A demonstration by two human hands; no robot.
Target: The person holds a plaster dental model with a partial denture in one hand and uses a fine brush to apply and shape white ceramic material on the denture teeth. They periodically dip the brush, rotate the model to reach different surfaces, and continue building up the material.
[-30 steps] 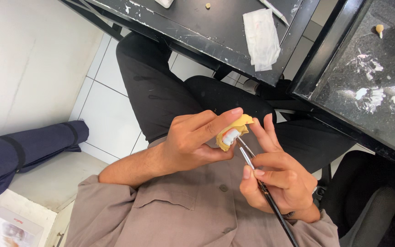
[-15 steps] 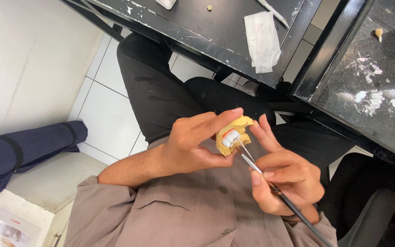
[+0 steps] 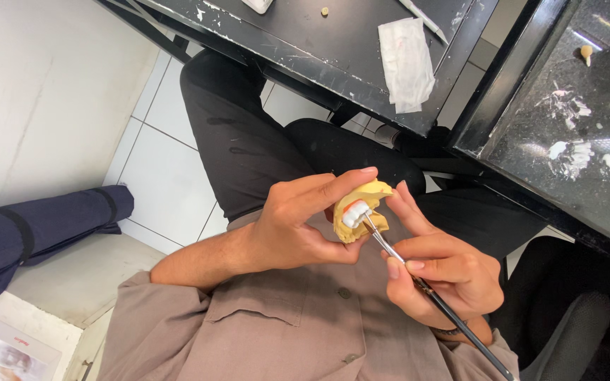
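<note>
Gripping one yellow dental cast [image 3: 361,212] between thumb and fingers, the left hand [image 3: 298,226] holds it above the lap, its row of white teeth with a red gum line turned toward the right hand [image 3: 439,275]. That hand pinches a single thin brush [image 3: 425,286] like a pen, with one extended finger resting against the cast's far edge. The brush's long axis runs diagonally, from its dark handle at lower right up to the tip at upper left, which touches the white teeth.

Down at the lower left corner lies one flat box [image 3: 8,356], pale with a printed picture. One dark blue padded roll [image 3: 37,229] with black straps rests by the white wall on the left.

Farther off, one black table [image 3: 333,42] carries a single folded white tissue [image 3: 405,63]. A second black worktop [image 3: 573,134] on the right bears several white smears and one small tan lump [image 3: 586,51].
</note>
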